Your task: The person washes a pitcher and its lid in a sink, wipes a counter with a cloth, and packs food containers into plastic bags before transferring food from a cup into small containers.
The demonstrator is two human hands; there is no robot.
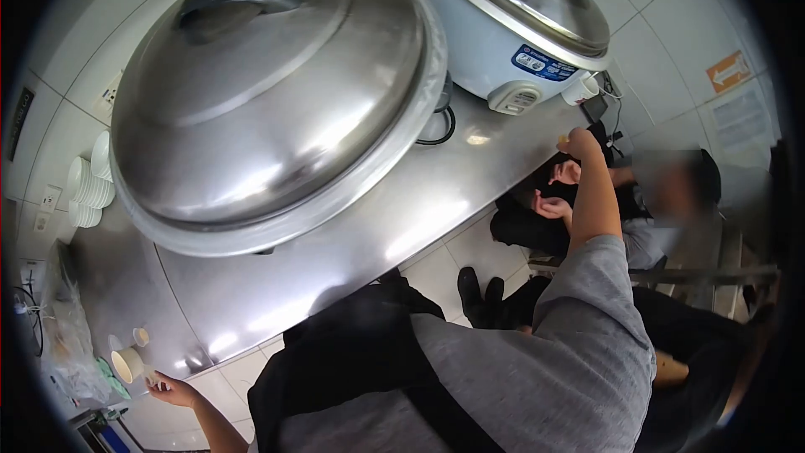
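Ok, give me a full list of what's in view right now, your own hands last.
Large cooker: one, steel domed lid, counter centre.
Rice cooker: one, white, steel lid, counter's far end.
Counter: one, steel.
Bowls: stacked, white, by left wall.
Cups: two, pale, near left hand.
Plastic bag: one, clear, counter's left end.
Seated person: one, dark clothes, beyond the counter.
Left hand: at counter edge beside cups.
Right hand: outstretched, pinching something small, yellowish.

Bright glare on steel; fisheye-warped, dark-vignetted edges.
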